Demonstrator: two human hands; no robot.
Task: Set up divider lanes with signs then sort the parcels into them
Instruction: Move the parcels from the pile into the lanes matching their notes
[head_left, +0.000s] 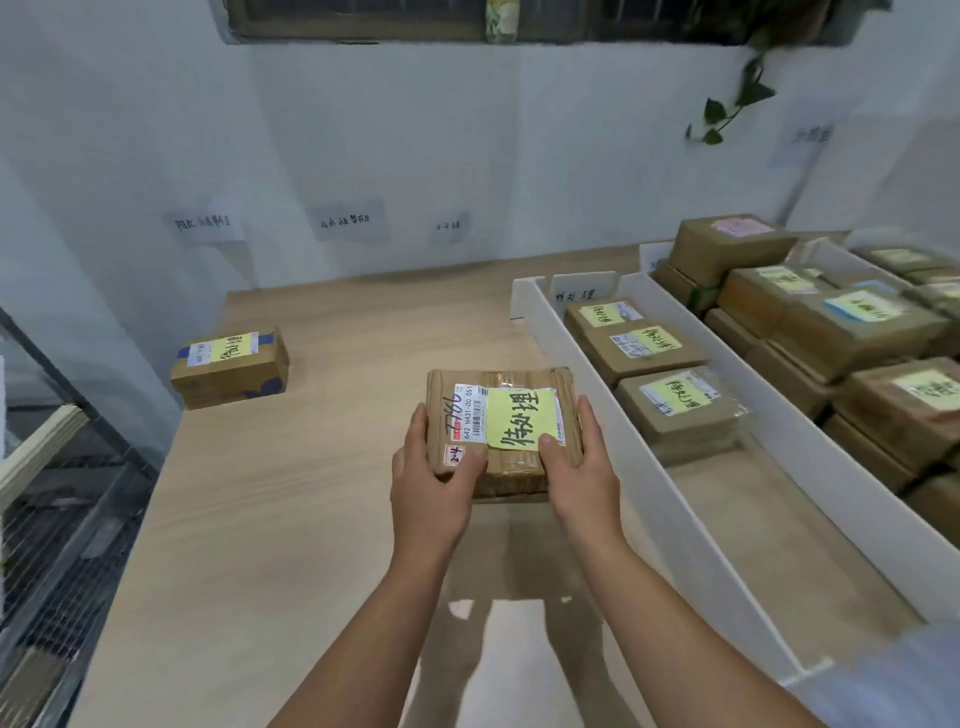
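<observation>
Hands, left hand (434, 483) and right hand (582, 470), grip parcel (501, 421) sides.

A leafy vine (748, 96) hangs down the white wall (467, 130) beneath the window (363, 21), wire mesh (57, 561) at left.

On the middle parcel (511, 465), a yellow note (521, 420) reads 待处理 in black handwriting. The white shipping label (470, 410) beside it shows 642 H431-00 051; its finer print is too small to read. Digits that look like 7766 are penned on the cardboard, and a small red-edged sticker (454, 454) bears a scrawl like 2-4. The same 待处理 stands on yellow slips (231, 348) on the left parcel (231, 379) and on three parcels (644, 358) in the white lane (857, 504), whose card sign (584, 291) also appears to read 待处理. The paper signs (345, 221) on the wall are too blurred to read.
</observation>
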